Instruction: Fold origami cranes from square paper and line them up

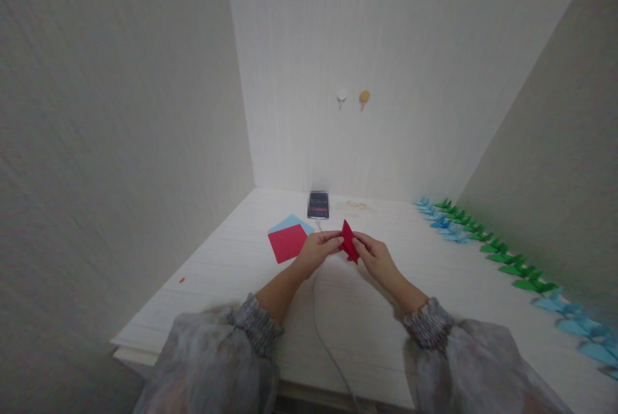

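Head view shows the left hand (318,248) and right hand (375,255) pinching a folded red paper piece (349,241) between them. They hover above the white wooden tabletop (217,272), near flat red and blue paper squares (288,241).

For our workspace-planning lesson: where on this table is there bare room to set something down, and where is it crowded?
Bare: the table at front left, between the red sheet, the orange scrap and the edge; the strip between the right hand and the paper cranes. Crowded: the right wall; the middle around phone, cable, left hand and folded red paper.
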The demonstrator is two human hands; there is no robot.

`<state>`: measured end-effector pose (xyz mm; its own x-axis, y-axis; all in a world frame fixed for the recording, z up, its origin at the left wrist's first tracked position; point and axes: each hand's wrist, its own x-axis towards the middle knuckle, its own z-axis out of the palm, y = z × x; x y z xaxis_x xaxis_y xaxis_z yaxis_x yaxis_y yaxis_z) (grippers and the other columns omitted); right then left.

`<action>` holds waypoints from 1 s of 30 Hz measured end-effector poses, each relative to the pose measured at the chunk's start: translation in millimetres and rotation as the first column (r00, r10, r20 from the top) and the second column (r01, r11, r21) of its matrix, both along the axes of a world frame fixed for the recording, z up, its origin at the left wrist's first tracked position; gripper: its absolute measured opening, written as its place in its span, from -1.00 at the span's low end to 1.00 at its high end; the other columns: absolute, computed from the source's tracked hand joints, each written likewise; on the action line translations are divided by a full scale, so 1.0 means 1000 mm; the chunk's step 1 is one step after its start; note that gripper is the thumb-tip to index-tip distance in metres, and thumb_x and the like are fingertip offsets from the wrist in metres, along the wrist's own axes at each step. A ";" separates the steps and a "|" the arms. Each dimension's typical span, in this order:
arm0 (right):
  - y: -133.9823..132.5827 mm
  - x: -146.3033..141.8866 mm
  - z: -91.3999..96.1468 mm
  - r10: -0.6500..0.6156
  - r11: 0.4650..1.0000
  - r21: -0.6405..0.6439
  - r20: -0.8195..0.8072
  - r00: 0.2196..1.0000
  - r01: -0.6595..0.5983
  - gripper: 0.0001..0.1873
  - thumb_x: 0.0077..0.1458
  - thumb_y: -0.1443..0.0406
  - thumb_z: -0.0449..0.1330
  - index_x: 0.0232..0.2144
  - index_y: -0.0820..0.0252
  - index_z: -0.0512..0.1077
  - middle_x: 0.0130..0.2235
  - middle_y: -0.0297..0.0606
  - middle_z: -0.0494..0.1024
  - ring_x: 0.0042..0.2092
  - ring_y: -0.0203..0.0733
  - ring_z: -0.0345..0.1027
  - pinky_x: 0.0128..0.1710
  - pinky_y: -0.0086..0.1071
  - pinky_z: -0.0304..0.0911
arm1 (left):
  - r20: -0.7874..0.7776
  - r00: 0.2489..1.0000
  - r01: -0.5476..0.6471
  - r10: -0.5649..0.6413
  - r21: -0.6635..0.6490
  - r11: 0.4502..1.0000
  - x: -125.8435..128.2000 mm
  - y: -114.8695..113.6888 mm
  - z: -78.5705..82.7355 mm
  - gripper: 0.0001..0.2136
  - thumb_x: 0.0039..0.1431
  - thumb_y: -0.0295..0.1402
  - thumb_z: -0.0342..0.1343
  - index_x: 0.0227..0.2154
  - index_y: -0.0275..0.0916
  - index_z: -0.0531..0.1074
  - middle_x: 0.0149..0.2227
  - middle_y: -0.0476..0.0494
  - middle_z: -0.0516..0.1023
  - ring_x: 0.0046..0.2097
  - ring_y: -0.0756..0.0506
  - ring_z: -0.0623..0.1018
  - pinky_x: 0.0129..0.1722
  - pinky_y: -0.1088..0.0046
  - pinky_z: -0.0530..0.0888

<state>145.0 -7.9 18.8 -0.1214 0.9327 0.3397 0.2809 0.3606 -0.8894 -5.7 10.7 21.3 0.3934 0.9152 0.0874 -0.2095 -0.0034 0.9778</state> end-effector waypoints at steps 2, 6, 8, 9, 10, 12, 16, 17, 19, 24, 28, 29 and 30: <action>0.000 0.000 -0.002 -0.069 0.992 0.118 0.193 0.979 0.047 -0.66 -0.04 0.25 0.03 -0.16 0.18 0.34 -0.40 -0.25 0.50 -0.48 -0.24 0.33 -0.44 -0.40 0.19 | -0.050 0.999 0.008 -0.007 0.024 1.000 0.000 -0.002 0.002 -0.70 -0.12 -0.33 0.11 -0.26 -0.32 0.42 -0.32 -0.13 0.52 -0.29 -0.02 0.48 -0.17 0.42 0.35; -0.002 -0.004 -0.003 -0.131 0.983 0.169 0.386 0.913 0.069 -0.69 -0.06 0.29 0.03 -0.19 0.20 0.33 -0.48 -0.26 0.48 -0.50 -0.22 0.32 -0.49 -0.42 0.15 | -0.109 0.994 0.015 -0.010 0.039 0.999 0.002 -0.006 0.004 -0.68 -0.16 -0.33 0.15 -0.27 -0.28 0.40 -0.37 -0.11 0.53 -0.33 -0.04 0.50 -0.21 0.40 0.37; -0.003 -0.006 -0.002 -0.164 0.980 0.170 0.418 0.893 0.100 -0.70 -0.06 0.29 0.03 -0.21 0.19 0.33 -0.44 -0.23 0.50 -0.45 -0.20 0.35 -0.47 -0.42 0.15 | -0.128 0.991 0.031 -0.026 0.036 0.999 0.002 -0.008 0.004 -0.67 -0.20 -0.33 0.18 -0.27 -0.28 0.40 -0.40 -0.11 0.54 -0.35 -0.05 0.50 -0.23 0.38 0.38; -0.003 -0.006 -0.002 -0.180 0.978 0.173 0.435 0.882 0.114 -0.70 -0.07 0.30 0.03 -0.21 0.19 0.32 -0.41 -0.21 0.50 -0.42 -0.18 0.36 -0.45 -0.42 0.16 | -0.135 0.990 0.035 -0.029 0.042 0.999 0.003 -0.008 0.003 -0.67 -0.21 -0.33 0.18 -0.28 -0.28 0.40 -0.41 -0.11 0.54 -0.35 -0.06 0.50 -0.24 0.38 0.38; -0.003 -0.007 -0.001 -0.196 0.976 0.176 0.453 0.869 0.128 -0.70 -0.07 0.31 0.03 -0.21 0.19 0.33 -0.40 -0.19 0.50 -0.41 -0.17 0.36 -0.44 -0.42 0.16 | -0.140 0.990 0.038 -0.031 0.051 0.998 0.003 -0.008 0.002 -0.67 -0.21 -0.33 0.19 -0.29 -0.28 0.39 -0.40 -0.12 0.54 -0.35 -0.06 0.50 -0.24 0.37 0.38; -0.003 -0.008 0.001 -0.226 0.971 0.181 0.486 0.845 0.155 -0.72 -0.07 0.32 0.02 -0.23 0.20 0.33 -0.39 -0.18 0.50 -0.40 -0.16 0.36 -0.44 -0.41 0.16 | -0.143 0.989 0.033 -0.022 0.077 0.996 0.004 -0.006 -0.002 -0.66 -0.19 -0.31 0.18 -0.28 -0.28 0.38 -0.39 -0.14 0.53 -0.32 -0.07 0.50 -0.23 0.36 0.39; -0.004 -0.010 0.006 -0.291 0.956 0.190 0.485 0.825 0.225 -0.73 -0.10 0.37 0.02 -0.27 0.22 0.35 -0.38 -0.18 0.51 -0.37 -0.16 0.37 -0.39 -0.39 0.18 | -0.153 0.987 -0.014 0.040 0.164 0.986 0.006 -0.002 -0.008 -0.64 -0.17 -0.29 0.16 -0.24 -0.28 0.36 -0.28 -0.20 0.50 -0.23 -0.09 0.48 -0.20 0.35 0.38; -0.004 -0.011 0.007 -0.308 0.950 0.198 0.471 0.826 0.241 -0.73 -0.11 0.38 0.01 -0.28 0.22 0.35 -0.38 -0.18 0.51 -0.36 -0.16 0.37 -0.38 -0.39 0.19 | -0.156 0.986 -0.021 0.051 0.187 0.982 0.006 -0.001 -0.008 -0.64 -0.17 -0.29 0.16 -0.24 -0.29 0.36 -0.27 -0.20 0.49 -0.22 -0.09 0.47 -0.18 0.35 0.37; -0.004 -0.012 0.009 -0.323 0.944 0.219 0.442 0.837 0.248 -0.75 -0.12 0.40 0.00 -0.32 0.23 0.37 -0.40 -0.20 0.51 -0.36 -0.18 0.37 -0.36 -0.39 0.20 | -0.151 0.987 -0.026 0.060 0.217 0.976 0.007 -0.001 -0.008 -0.66 -0.17 -0.31 0.16 -0.25 -0.30 0.37 -0.25 -0.21 0.48 -0.19 -0.09 0.46 -0.15 0.35 0.36; -0.004 -0.011 0.007 -0.316 0.937 0.260 0.351 0.881 0.232 -0.79 -0.16 0.41 0.03 -0.41 0.22 0.40 -0.40 -0.23 0.51 -0.37 -0.19 0.36 -0.33 -0.37 0.22 | -0.082 0.996 -0.022 0.041 0.221 0.975 0.007 -0.003 -0.001 -0.69 -0.20 -0.41 0.17 -0.29 -0.32 0.39 -0.23 -0.21 0.48 -0.17 -0.09 0.45 -0.10 0.32 0.34; -0.002 -0.007 0.003 -0.248 0.948 0.257 0.230 0.941 0.188 -0.72 -0.17 0.42 0.04 -0.33 0.20 0.40 -0.34 -0.24 0.51 -0.31 -0.20 0.36 -0.28 -0.36 0.23 | -0.016 0.999 -0.027 0.030 0.152 0.988 0.004 -0.005 0.004 -0.71 -0.26 -0.49 0.17 -0.34 -0.34 0.41 -0.27 -0.21 0.50 -0.18 -0.11 0.46 -0.08 0.26 0.31; -0.003 -0.006 0.002 -0.228 0.949 0.265 0.194 0.954 0.173 -0.71 -0.17 0.43 0.04 -0.31 0.19 0.39 -0.32 -0.25 0.51 -0.29 -0.20 0.36 -0.26 -0.35 0.23 | -0.002 1.000 -0.031 0.031 0.141 0.989 0.003 -0.005 0.005 -0.71 -0.27 -0.51 0.17 -0.35 -0.34 0.41 -0.27 -0.20 0.50 -0.18 -0.12 0.46 -0.07 0.25 0.30; -0.003 -0.005 0.002 -0.211 0.947 0.278 0.159 0.965 0.161 -0.70 -0.16 0.44 0.04 -0.30 0.18 0.39 -0.30 -0.26 0.50 -0.28 -0.21 0.36 -0.25 -0.35 0.23 | 0.012 0.999 -0.033 0.032 0.137 0.990 0.002 -0.005 0.006 -0.71 -0.27 -0.52 0.16 -0.35 -0.34 0.41 -0.27 -0.19 0.50 -0.17 -0.12 0.45 -0.06 0.25 0.29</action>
